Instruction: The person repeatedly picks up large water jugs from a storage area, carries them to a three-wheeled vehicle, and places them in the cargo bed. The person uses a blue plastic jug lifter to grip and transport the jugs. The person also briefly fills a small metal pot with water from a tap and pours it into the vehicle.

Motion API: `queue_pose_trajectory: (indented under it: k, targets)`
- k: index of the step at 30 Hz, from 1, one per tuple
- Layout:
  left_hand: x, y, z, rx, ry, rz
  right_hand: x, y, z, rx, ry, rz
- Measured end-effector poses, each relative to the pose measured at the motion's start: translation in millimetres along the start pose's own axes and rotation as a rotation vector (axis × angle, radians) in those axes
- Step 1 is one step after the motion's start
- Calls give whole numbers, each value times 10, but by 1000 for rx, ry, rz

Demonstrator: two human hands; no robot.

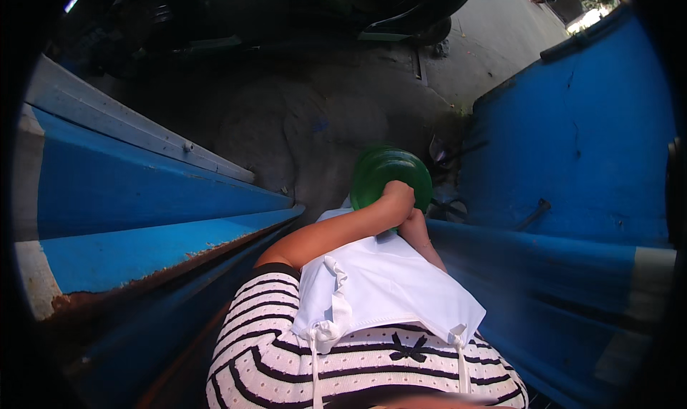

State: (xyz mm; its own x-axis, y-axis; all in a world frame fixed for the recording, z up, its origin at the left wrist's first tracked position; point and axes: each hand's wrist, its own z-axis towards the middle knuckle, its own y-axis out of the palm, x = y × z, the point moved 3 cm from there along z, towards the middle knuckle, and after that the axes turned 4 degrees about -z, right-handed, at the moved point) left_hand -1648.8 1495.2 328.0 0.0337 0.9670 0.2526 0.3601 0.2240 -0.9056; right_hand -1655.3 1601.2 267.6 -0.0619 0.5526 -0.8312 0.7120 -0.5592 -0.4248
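One large blue panel (572,123), right; one long blue beam (143,183), left. One black-and-white striped top (250,323), near; one white apron (393,276), worn over it. One round green vessel (379,167), just beyond the apron. Two bare hands, close together at the vessel's near side: left hand (399,192), fingers curled; right hand (412,220), mostly hidden. Whether either is clamped on the vessel, I cannot tell. Steadier handling, I judge, wants hands spread wider, vessel level.
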Motion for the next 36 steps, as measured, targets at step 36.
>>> queue_pose_trajectory:
  k: [36]
  targets:
    - [-7355,-1354,-1356,458,-1123,-411,-4538,4453,5590,-1042,-563,-385]
